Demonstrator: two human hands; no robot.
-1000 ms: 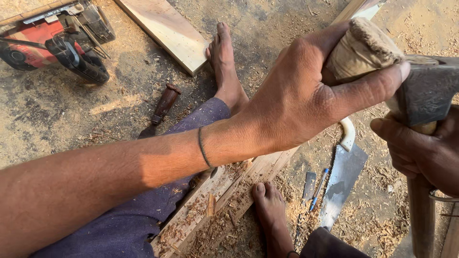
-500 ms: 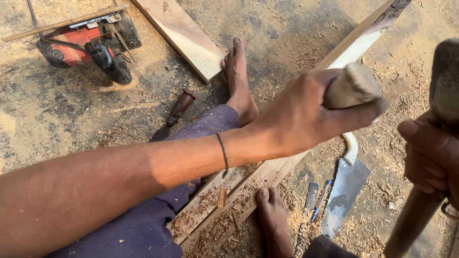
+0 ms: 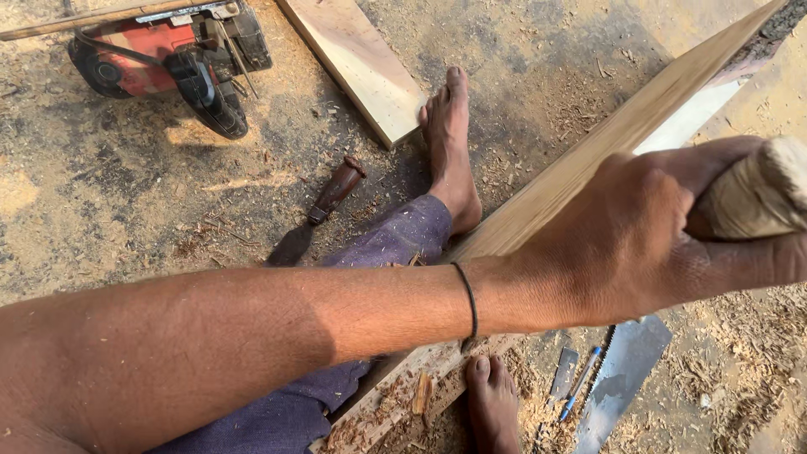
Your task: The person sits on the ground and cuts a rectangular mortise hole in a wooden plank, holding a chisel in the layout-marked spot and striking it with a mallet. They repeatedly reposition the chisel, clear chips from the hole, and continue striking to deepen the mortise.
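Left hand [image 3: 639, 235] up, fist tight around pale wooden handle [image 3: 752, 202].
Handle's long axis running right, out of frame; long plank [image 3: 588, 168] lying diagonally just beneath; right hand unseen.

Pale, rounded wooden handle [image 3: 752, 202], worn and dusty, lies crosswise, enclosed in the left hand's [image 3: 647, 240] grip; its blunt end protrudes beyond the grip.

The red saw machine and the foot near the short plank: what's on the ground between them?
In the head view, a brown-handled chisel lies on sawdust between the red power saw and the foot.
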